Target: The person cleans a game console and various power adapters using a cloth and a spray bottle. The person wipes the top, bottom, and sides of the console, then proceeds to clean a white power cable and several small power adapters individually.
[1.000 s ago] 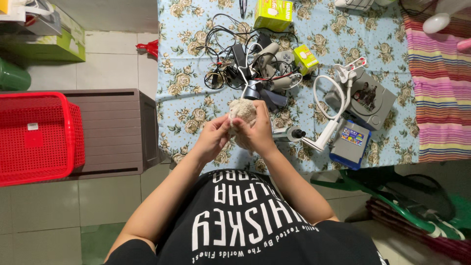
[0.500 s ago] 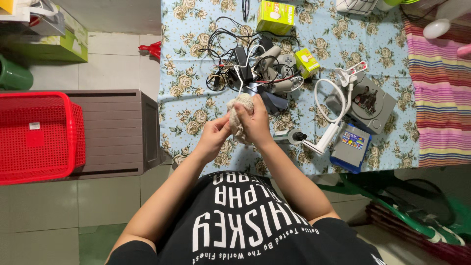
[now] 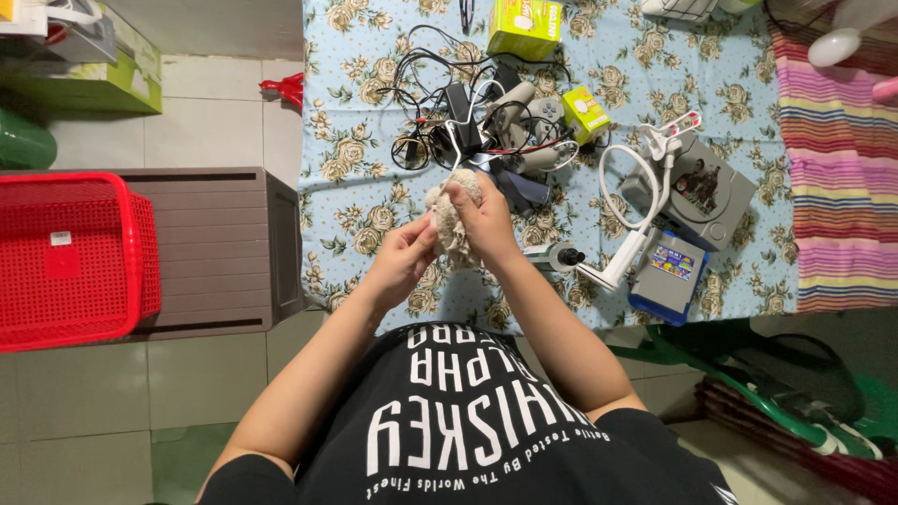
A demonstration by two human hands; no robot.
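I hold a crumpled beige cloth (image 3: pixel 449 220) above a table covered in a blue floral cloth (image 3: pixel 360 201). My right hand (image 3: pixel 486 224) is wrapped around the top and right side of the cloth. My left hand (image 3: pixel 404 254) pinches its lower left edge with fingertips. Just beyond the cloth lies a tangle of black cables and grey game controllers (image 3: pixel 486 117).
A grey game console (image 3: pixel 702 187), a white flexible holder (image 3: pixel 645 201) and a grey-blue cartridge (image 3: pixel 669 271) lie at the right. Two green-yellow boxes (image 3: pixel 524 28) stand farther back. A brown cabinet (image 3: pixel 224 248) with a red basket (image 3: pixel 70 257) stands at the left. A green chair (image 3: pixel 748 374) sits lower right.
My right hand has lifted the cloth a little farther from me and rolled over its top. My left hand has slid down to the cloth's lower edge.
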